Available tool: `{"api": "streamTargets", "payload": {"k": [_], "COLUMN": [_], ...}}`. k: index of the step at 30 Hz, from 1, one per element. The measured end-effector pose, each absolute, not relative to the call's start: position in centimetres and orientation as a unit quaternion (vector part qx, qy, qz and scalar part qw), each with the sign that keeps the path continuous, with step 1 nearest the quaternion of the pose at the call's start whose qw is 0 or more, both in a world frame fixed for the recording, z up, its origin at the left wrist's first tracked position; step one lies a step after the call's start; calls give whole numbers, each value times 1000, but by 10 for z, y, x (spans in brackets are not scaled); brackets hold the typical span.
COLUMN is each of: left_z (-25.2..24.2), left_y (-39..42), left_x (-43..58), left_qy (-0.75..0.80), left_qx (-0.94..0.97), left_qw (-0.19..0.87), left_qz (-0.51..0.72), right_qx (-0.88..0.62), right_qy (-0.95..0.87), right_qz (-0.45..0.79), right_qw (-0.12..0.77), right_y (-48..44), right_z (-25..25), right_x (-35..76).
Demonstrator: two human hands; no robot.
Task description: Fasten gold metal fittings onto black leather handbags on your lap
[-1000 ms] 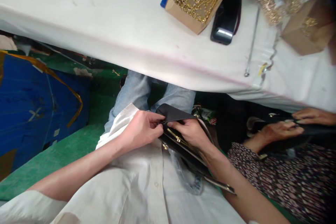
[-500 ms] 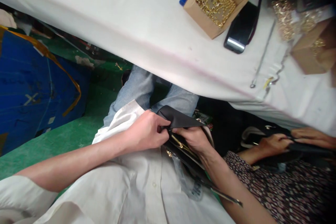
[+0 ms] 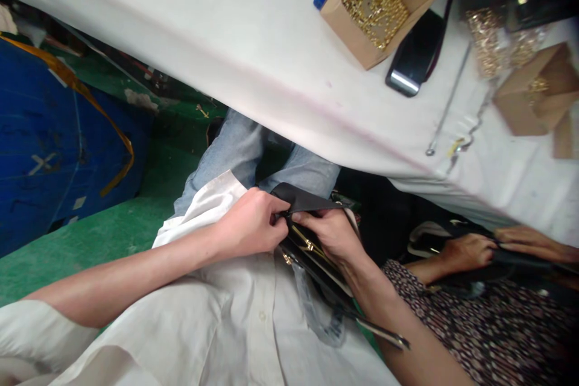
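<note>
A black bag (image 3: 301, 198) with gold zippers lies on my lap, its dark flap raised at the top. My left hand (image 3: 256, 222) pinches the bag's edge at its left end, fingers curled and thumb pressed in. Close beside it, my right hand (image 3: 332, 232) grips the same edge from the right, its thumb pointing at the left fingertips. A gold zipper pull (image 3: 309, 245) shows just below the right thumb. Clear plastic wrap (image 3: 316, 313) hangs from the bag over the white shirt. What lies between the fingertips is too small to make out.
On the white table (image 3: 253, 30) are a cardboard box (image 3: 350, 36) of gold pieces, a black strap with a metal end (image 3: 404, 81), a metal rod (image 3: 447, 102) and a second box (image 3: 525, 99). At right, another person's hands (image 3: 468, 251) hold black material. A blue bale (image 3: 40, 145) stands left.
My right hand has shifted slightly, its thumb nearer my left fingertips, and the raised flap sits lower over it. The whole view has moved a little.
</note>
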State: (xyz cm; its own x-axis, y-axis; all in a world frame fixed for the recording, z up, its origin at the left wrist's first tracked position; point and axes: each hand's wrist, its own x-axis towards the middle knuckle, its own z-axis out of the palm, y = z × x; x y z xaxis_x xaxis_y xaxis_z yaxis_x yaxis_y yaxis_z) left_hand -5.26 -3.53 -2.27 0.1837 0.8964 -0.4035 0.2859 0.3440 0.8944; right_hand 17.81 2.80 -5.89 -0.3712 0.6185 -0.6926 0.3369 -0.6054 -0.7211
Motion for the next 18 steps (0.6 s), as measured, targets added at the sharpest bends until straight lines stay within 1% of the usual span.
{"api": "streamTargets", "payload": {"k": [7, 11, 15, 18], "left_z": [-26, -25, -27, -30], "left_y": [-33, -30, -31, -35], "left_x": [-53, -56, -56, -54], "left_qy": [576, 560, 551, 558], "left_qx": [506, 510, 481, 469], "left_qw": [583, 598, 626, 626], "left_qz": [269, 261, 271, 277], "right_qx": [-557, -560, -567, -566], "right_qy": [-418, -453, -543, -646], "right_qz": [712, 690, 618, 507], "right_qw": [93, 70, 36, 77], "right_y": [31, 36, 29, 14], "right_z": [-57, -47, -29, -17], "right_x": [175, 176, 173, 169]}}
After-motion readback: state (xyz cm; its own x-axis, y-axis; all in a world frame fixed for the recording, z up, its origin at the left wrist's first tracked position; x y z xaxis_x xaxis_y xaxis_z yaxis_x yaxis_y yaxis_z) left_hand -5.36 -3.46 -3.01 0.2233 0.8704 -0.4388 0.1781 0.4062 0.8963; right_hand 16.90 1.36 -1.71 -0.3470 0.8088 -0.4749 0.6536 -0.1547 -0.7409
